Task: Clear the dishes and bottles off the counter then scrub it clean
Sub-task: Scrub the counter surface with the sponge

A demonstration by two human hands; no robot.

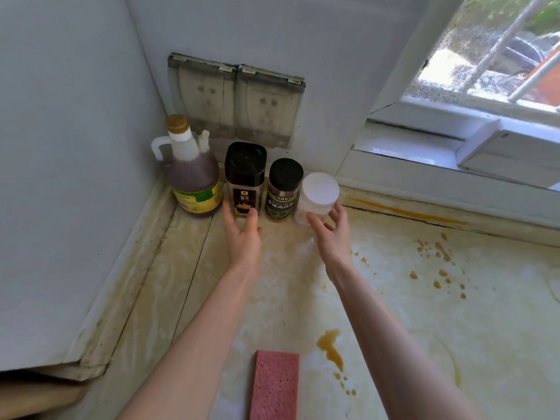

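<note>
Against the back wall stand a large brown sauce bottle [194,177], a square black-capped spice jar [245,177], a round black-capped spice jar [283,189] and a white-lidded jar [318,197]. My left hand [242,234] reaches the square jar's base, fingers spread either side of it. My right hand [331,234] reaches the white-lidded jar, thumb and fingers spread around its lower part. Whether either hand touches its jar I cannot tell. A pink sponge [274,386] lies on the stained counter [424,313] near me.
Brown spills [331,348] and drips [436,253] mark the counter. Covered wall sockets [236,101] sit above the bottles. A window sill [409,153] and window run along the right. A white wall closes the left side.
</note>
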